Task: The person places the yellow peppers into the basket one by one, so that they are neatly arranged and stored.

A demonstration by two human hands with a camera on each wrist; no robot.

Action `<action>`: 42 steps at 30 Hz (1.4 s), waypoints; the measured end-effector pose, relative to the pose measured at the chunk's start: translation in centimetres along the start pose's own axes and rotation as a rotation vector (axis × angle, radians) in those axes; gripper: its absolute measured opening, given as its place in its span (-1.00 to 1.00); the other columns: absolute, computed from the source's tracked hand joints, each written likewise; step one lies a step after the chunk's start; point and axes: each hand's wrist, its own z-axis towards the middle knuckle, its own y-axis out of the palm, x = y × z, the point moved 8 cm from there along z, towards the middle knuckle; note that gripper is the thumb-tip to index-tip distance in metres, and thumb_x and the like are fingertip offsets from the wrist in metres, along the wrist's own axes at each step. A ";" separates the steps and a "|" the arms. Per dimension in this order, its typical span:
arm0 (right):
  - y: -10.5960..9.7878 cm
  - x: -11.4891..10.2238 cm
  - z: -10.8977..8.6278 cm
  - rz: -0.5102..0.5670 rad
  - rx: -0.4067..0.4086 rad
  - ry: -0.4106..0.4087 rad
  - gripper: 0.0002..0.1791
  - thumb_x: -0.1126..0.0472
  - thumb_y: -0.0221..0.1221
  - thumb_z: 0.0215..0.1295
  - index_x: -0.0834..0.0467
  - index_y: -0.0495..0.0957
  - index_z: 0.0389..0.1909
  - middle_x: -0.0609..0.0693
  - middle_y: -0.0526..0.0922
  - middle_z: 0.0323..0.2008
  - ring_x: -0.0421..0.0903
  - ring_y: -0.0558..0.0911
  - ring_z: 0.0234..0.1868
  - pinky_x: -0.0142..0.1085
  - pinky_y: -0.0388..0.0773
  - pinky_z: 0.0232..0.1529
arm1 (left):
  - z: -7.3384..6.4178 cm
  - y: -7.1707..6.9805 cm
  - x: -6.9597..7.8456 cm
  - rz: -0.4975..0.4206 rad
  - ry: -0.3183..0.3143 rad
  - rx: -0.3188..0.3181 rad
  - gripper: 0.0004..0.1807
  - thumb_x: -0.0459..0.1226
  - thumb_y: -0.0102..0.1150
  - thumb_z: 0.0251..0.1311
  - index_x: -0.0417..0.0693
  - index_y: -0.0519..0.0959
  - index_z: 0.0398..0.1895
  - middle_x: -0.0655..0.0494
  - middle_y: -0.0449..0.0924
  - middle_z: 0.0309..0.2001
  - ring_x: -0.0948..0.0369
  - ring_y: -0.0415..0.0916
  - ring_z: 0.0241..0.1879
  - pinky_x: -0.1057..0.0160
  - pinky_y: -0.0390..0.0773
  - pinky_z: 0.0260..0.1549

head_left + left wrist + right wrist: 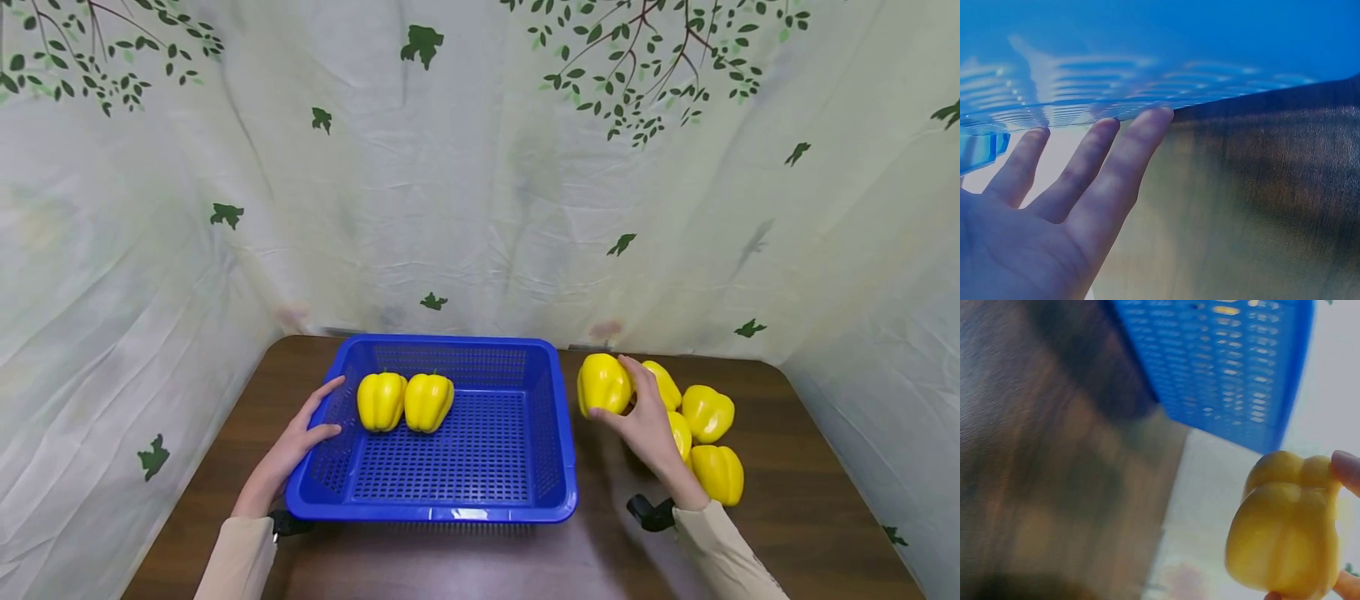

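Note:
My right hand (648,421) grips a yellow bell pepper (602,384) between thumb and fingers, to the right of the blue basket (567,450). In the right wrist view the held pepper (1285,531) shows its lobed surface, with fingertips at its edges. Two more yellow bell peppers (381,402) lie side by side in the left part of the basket. At the basket's left rim rests my left hand (288,446). The left wrist view shows straight fingers (1119,162) touching the basket's outer side (1147,75).
Several other yellow bell peppers (716,475) are clustered on the brown wooden table (795,500), beside and behind my right hand. A pale curtain (487,208) with leaf prints stands behind the table and along both sides.

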 end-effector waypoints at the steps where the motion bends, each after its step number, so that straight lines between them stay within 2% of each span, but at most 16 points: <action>1: -0.1 -0.3 0.0 0.005 0.002 -0.005 -0.04 0.22 0.42 0.00 0.26 0.11 0.39 0.29 0.16 0.30 0.22 0.29 0.16 0.15 0.29 0.13 | 0.0 0.0 0.0 0.000 -0.001 -0.001 -0.27 -0.33 -0.08 0.37 0.25 -0.10 0.51 -0.18 -0.27 0.47 -0.31 0.16 0.19 -0.06 0.49 -0.05; 13: 0.0 -4.8 0.5 0.059 -0.011 -0.067 -0.06 0.18 0.45 -0.03 0.23 0.18 0.37 0.24 0.18 0.29 0.17 0.30 0.16 0.08 0.31 0.11 | -0.1 0.2 -0.1 -0.018 -0.003 -0.008 -0.27 -0.34 -0.10 0.38 0.25 -0.11 0.51 -0.20 -0.25 0.46 -0.31 0.18 0.17 -0.07 0.51 -0.08; 20: 1.3 -7.7 0.7 0.147 -0.065 -0.073 -0.07 0.19 0.45 -0.03 0.17 0.19 0.38 0.20 0.17 0.28 0.12 0.36 0.11 0.04 0.40 0.07 | 0.0 0.2 -0.1 -0.002 -0.010 -0.001 -0.27 -0.33 -0.09 0.38 0.25 -0.10 0.51 -0.20 -0.28 0.47 -0.34 0.14 0.20 -0.12 0.48 -0.05; 27: 3.1 -10.3 1.0 0.176 -0.111 -0.122 -0.07 0.16 0.45 -0.01 0.15 0.19 0.39 0.17 0.18 0.29 0.10 0.38 0.10 -0.02 0.42 0.03 | 0.2 0.2 -0.1 0.000 -0.013 0.000 -0.26 -0.35 -0.10 0.36 0.24 -0.10 0.51 -0.20 -0.29 0.47 -0.36 0.11 0.23 -0.19 0.44 -0.01; 34: 5.1 -11.7 1.6 0.203 -0.125 -0.132 -0.11 0.18 0.44 -0.02 0.13 0.23 0.36 0.14 0.17 0.30 0.08 0.38 0.10 -0.04 0.40 0.04 | 0.1 0.0 0.0 0.005 -0.014 0.006 -0.26 -0.33 -0.09 0.36 0.25 -0.10 0.51 -0.21 -0.27 0.47 -0.36 0.12 0.21 -0.18 0.46 -0.03; 42: 7.6 -12.1 2.0 0.204 -0.129 -0.134 -0.12 0.16 0.43 -0.04 0.15 0.26 0.33 0.17 0.20 0.27 0.09 0.38 0.08 -0.04 0.41 0.02 | 0.1 0.0 0.0 0.010 -0.018 0.004 -0.26 -0.32 -0.09 0.36 0.25 -0.11 0.51 -0.23 -0.28 0.46 -0.36 0.09 0.23 -0.19 0.43 -0.01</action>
